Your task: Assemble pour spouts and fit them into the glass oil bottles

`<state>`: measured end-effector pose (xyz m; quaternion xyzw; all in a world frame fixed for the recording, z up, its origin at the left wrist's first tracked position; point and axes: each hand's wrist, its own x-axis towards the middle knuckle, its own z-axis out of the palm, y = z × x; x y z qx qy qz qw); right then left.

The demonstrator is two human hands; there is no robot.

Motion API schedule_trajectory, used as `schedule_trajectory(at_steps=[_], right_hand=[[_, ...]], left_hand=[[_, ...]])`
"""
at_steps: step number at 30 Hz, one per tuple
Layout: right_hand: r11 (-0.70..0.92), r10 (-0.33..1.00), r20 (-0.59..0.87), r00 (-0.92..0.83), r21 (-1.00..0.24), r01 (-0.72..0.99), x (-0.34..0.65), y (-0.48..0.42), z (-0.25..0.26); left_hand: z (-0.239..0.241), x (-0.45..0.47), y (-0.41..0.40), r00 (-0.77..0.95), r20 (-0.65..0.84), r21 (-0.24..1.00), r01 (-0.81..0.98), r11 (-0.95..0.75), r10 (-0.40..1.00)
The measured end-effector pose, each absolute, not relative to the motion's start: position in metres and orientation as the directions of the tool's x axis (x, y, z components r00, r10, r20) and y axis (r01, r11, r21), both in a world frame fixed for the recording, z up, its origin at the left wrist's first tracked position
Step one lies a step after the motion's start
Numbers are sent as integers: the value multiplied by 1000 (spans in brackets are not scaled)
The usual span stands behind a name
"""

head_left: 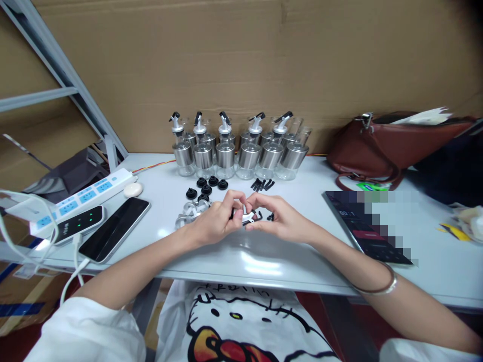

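Between my two hands is a small white and black pourer spout [248, 217], like those on the bottles behind. My left hand [217, 221] is closed around its left end, hiding part of it. The fingers of my right hand [277, 217] pinch at its other side. Beside my left hand lie several loose silver-white spout bodies [190, 211]. Several black stoppers [206, 189] sit just beyond them. Small black flap pieces [263, 184] lie past my right hand, and a few tiny black parts [270, 217] show near its fingers.
Glass bottles with steel sleeves [225, 158] stand in rows at the back; several front ones carry spouts. On the left are a phone [115, 229], a power strip [85, 196] and cables. A tablet [366, 226] and a brown bag [370, 146] occupy the right.
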<state>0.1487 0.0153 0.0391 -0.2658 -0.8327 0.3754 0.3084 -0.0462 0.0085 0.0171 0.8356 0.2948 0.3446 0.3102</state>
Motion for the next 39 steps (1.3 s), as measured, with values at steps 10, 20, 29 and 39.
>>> schedule_trajectory(at_steps=[10, 20, 29, 39], right_hand=[[367, 732, 220, -645, -925, 101, 148, 19, 37], [101, 778, 185, -601, -980, -170, 147, 24, 34], [117, 777, 211, -593, -974, -194, 147, 23, 34], [457, 786, 412, -461, -889, -15, 133, 14, 25]], left_hand=[[20, -46, 7, 588, 420, 653, 333, -680, 691], [26, -50, 9, 620, 344, 529, 492, -691, 705], [23, -50, 11, 603, 430, 409, 534, -740, 672], [21, -48, 9, 480, 304, 636, 541, -551, 823]])
